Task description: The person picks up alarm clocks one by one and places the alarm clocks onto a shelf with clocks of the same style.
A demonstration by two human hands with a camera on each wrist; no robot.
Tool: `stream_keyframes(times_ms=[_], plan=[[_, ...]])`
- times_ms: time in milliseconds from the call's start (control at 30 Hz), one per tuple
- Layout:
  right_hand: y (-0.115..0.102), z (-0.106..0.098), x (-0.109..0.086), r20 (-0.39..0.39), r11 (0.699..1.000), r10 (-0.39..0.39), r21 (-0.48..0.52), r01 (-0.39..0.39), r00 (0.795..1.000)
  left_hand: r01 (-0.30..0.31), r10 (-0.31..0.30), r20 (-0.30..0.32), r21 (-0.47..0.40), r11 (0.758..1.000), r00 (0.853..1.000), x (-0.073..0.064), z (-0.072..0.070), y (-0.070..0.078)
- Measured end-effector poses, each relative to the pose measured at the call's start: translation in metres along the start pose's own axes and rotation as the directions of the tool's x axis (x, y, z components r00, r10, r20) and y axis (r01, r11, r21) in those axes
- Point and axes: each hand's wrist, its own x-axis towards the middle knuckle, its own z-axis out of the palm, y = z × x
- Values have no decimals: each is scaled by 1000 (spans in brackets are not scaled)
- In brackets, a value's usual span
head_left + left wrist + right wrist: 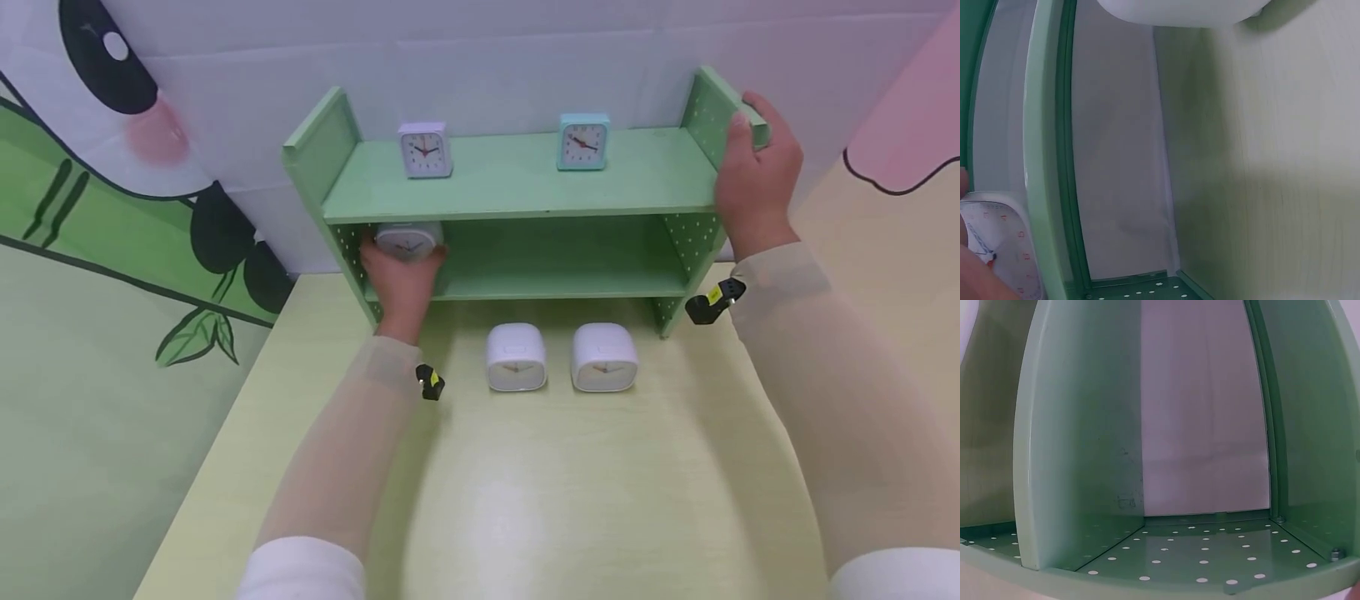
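Note:
My left hand grips a white alarm clock at the left end of the lower shelf of a green two-tier rack. The clock's dial faces out above the hand. In the left wrist view, fingers overlap that clock's face beside the green shelf edge. With its thumb over the front, my right hand holds the top of the rack's right side panel. The right wrist view shows that panel's perforated inner face and the shelf boards; the hand is mostly outside it.
On the upper shelf stand a purple clock and a light blue clock. Two white clocks stand side by side on the pale wooden table before the rack. A printed cloth hangs behind it.

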Motion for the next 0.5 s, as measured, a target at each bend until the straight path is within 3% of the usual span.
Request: stream_keyframes(times_ms=[300,500], plan=[[3,-2,2,-21,1000,-20,-2,20,1000,-31,34,60,-51,998,998,-20,-11,0],[3,2,1,-25,999,-47,20,47,999,-129,135,69,-82,988,988,-38,-25,2]])
